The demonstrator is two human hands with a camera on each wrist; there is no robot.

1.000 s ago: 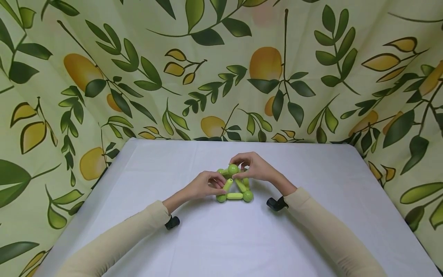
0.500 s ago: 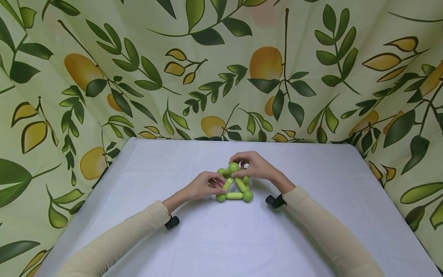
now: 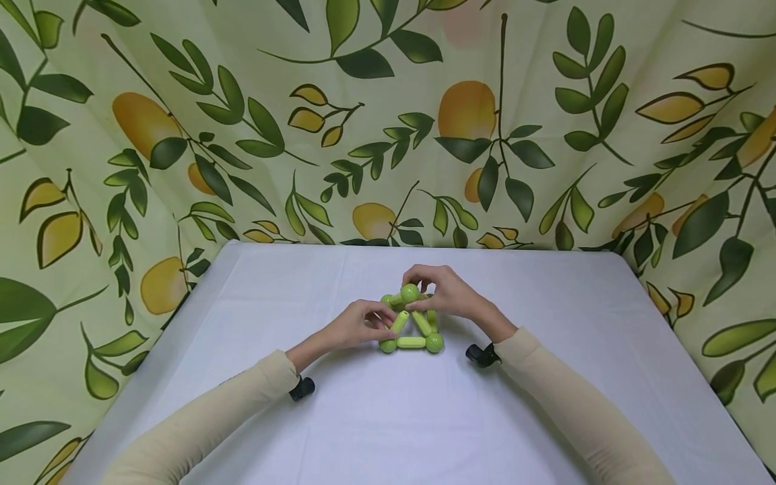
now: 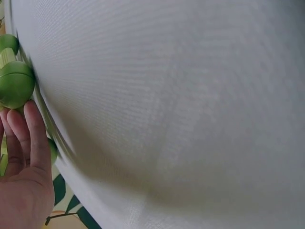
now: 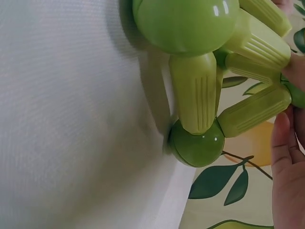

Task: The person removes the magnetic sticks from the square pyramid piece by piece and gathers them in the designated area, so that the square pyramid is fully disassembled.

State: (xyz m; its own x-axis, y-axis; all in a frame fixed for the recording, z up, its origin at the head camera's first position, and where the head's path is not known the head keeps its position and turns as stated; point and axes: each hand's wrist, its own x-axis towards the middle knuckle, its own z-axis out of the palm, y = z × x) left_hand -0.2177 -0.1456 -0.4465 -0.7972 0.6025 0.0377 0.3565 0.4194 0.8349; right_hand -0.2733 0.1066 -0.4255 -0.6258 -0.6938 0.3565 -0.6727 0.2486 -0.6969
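Note:
A frame of light-green rods and green balls, like a magnetic building set, stands near the middle of the table in the head view. My left hand pinches the slanted front-left rod just above the front-left ball. That rod's upper end appears apart from the top ball. My right hand holds the top ball from behind and the right. Another slanted rod rises from the front-right ball. A bottom rod links the two front balls. The fingers hide part of the back.
White cloth covers the table. Behind it hangs a curtain printed with leaves and fruit. A small black camera sits at each wrist, the left camera and the right camera.
The top ball and my right hand have shifted very slightly up and to the right. My left hand keeps its grip on the slanted rod, almost still.

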